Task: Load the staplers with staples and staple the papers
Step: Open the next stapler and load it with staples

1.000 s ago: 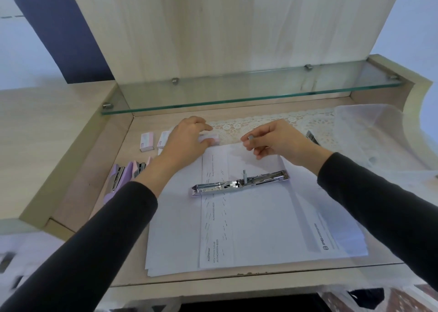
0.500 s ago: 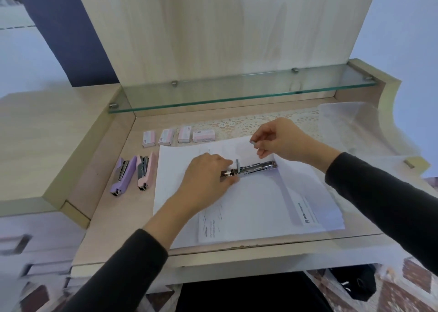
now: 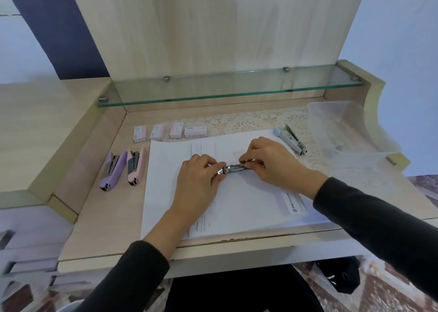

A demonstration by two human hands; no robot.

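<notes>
Stapler (image 3: 233,169): open, lying on papers (image 3: 248,205), middle of tabletop (image 3: 106,217)
Left hand (image 3: 198,179): gripping its left end
Right hand (image 3: 272,163): pinching its right part
Risk: staples seated crooked, jamming the channel

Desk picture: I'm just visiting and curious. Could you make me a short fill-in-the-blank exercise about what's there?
1. The left hand and the right hand both hold the metal stapler, which lies on the ____.
2. The staple boxes in the row at the back number ____.
3. The purple stapler and the pink stapler lie on the ____ side of the desk.
4. The shelf above the desk is made of ____.

Missing words: papers; four; left; glass.
</notes>
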